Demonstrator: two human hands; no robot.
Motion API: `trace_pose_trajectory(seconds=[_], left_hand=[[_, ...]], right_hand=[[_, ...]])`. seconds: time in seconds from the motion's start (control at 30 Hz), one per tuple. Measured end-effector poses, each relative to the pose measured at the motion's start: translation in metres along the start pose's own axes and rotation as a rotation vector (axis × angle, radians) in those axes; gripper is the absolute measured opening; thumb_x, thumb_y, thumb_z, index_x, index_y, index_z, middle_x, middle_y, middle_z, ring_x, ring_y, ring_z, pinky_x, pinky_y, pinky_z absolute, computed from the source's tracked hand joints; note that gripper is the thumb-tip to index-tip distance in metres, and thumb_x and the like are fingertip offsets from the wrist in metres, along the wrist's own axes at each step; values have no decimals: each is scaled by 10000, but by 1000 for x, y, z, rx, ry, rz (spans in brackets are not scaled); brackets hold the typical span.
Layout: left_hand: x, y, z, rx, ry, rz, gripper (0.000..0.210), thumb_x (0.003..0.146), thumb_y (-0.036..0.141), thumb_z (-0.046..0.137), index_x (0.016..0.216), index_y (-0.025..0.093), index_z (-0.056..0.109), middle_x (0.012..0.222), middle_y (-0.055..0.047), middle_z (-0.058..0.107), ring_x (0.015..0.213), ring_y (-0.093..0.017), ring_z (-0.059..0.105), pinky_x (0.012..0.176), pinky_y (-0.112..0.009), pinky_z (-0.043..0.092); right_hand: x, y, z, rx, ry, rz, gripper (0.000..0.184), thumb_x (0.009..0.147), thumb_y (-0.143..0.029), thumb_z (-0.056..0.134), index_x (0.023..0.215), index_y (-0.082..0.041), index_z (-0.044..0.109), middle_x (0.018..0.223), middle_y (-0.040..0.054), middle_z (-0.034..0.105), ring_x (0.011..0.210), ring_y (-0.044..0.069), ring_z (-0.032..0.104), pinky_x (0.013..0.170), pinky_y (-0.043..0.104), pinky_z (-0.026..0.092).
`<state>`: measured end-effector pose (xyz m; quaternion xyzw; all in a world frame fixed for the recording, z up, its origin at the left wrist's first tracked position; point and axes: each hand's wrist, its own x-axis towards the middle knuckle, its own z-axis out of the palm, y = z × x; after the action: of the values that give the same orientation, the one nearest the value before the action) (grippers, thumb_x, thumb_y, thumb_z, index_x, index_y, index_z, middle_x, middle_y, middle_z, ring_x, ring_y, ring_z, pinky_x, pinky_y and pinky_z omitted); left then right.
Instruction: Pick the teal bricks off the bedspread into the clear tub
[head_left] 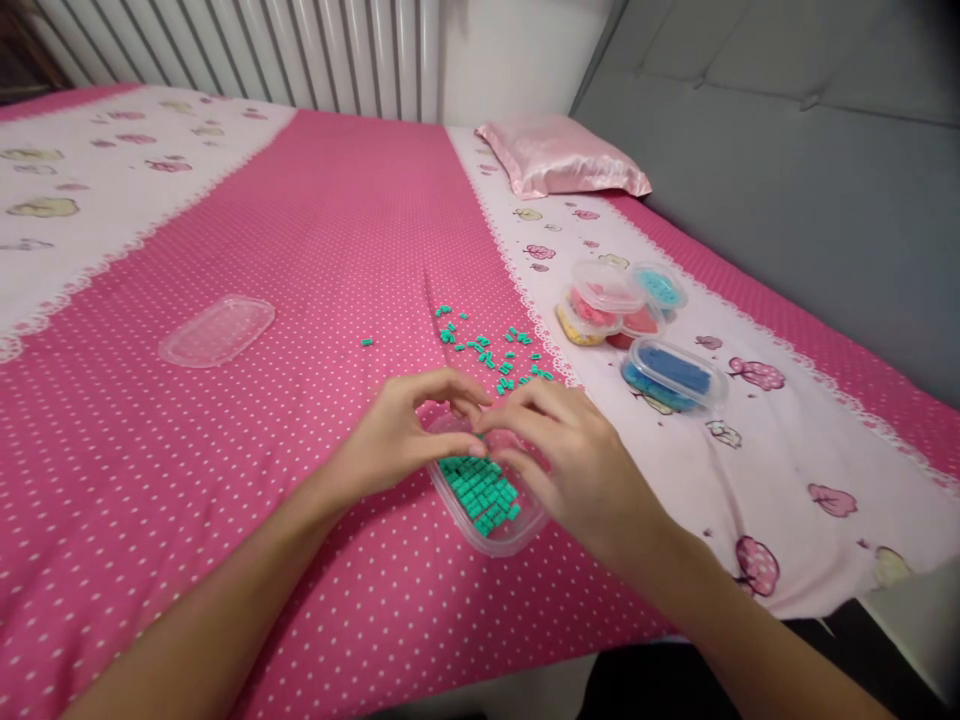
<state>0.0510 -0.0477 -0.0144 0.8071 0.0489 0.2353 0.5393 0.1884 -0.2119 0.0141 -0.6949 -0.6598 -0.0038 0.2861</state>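
Note:
A clear plastic container (499,548) stands on the pink bedding, with small green bricks (480,490) packed closely in rows inside it. Over its far part, my left hand (416,430) comes in from the left with thumb and fingers curled inward. My right hand (577,460) meets it from the right, its thumb and fingertips bent together. The fingertips of both hands nearly touch just above the bricks; whatever they pinch is too small or hidden to make out. Beyond the hands, loose green bricks (484,352) lie scattered on the cloth.
To the left lies a clear lid (217,331). Lidded tubs stand at the right: a blue one (673,375), a light blue one (660,288), and a pink one (600,295) stacked over yellow. Farther back are a pink pillow (562,158), a grey headboard (780,150) and a radiator (300,55).

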Motion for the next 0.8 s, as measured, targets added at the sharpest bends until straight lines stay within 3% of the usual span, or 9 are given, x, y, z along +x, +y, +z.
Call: trace_pose_trajectory(seconds=[0.1, 0.2, 0.4, 0.47, 0.57, 0.7, 0.8], left_hand=[[0, -1, 5, -156, -11, -22, 414, 714, 253, 887, 1077, 228, 689, 901, 52, 770, 846, -86, 726, 815, -182, 551], [1, -2, 8, -209, -33, -45, 420, 712, 240, 888, 1079, 233, 683, 871, 59, 774, 844, -82, 735, 834, -175, 552], [2, 4, -6, -29, -19, -26, 317, 751, 269, 858, 1029, 218, 715, 934, 35, 774, 859, -93, 714, 807, -191, 543], [3, 4, -15, 117, 75, -8, 199, 806, 285, 811, 970, 211, 727, 897, 35, 767, 858, -90, 690, 810, -194, 522], [6, 1, -25, 239, 194, -12, 120, 867, 311, 745, 918, 204, 724, 861, 37, 749, 819, -84, 664, 769, -192, 503], [6, -3, -24, 294, 166, -23, 125, 864, 310, 734, 888, 187, 724, 842, 29, 741, 792, -89, 649, 756, -198, 500], [6, -2, -21, 299, 137, -42, 134, 870, 312, 715, 896, 180, 728, 858, 14, 748, 802, -103, 652, 764, -214, 502]], right_hand=[[-2, 0, 10, 48, 68, -83, 80, 928, -164, 660, 975, -173, 723, 893, 28, 703, 819, 181, 618, 752, 328, 443], [-2, -1, 13, 57, 124, -92, 88, 938, -187, 652, 902, -163, 728, 849, 29, 706, 796, 179, 627, 739, 321, 452], [-3, -1, 2, 116, 75, -43, 65, 924, -154, 654, 911, -157, 718, 943, 44, 726, 884, 178, 661, 788, 301, 466], [-3, 1, -1, 134, 9, 11, 31, 885, -138, 699, 885, -168, 692, 870, 8, 715, 823, 154, 654, 737, 274, 445], [0, 3, -3, 161, -177, 81, 125, 832, -107, 749, 852, -191, 659, 817, -38, 683, 738, 113, 610, 656, 246, 377], [6, -3, -5, 186, -476, 73, 190, 861, -54, 662, 734, -178, 594, 745, -55, 593, 677, 81, 511, 619, 253, 295], [8, -13, -8, 178, -612, 114, 245, 885, -41, 575, 682, -168, 524, 683, -62, 514, 621, 71, 433, 581, 274, 239]])
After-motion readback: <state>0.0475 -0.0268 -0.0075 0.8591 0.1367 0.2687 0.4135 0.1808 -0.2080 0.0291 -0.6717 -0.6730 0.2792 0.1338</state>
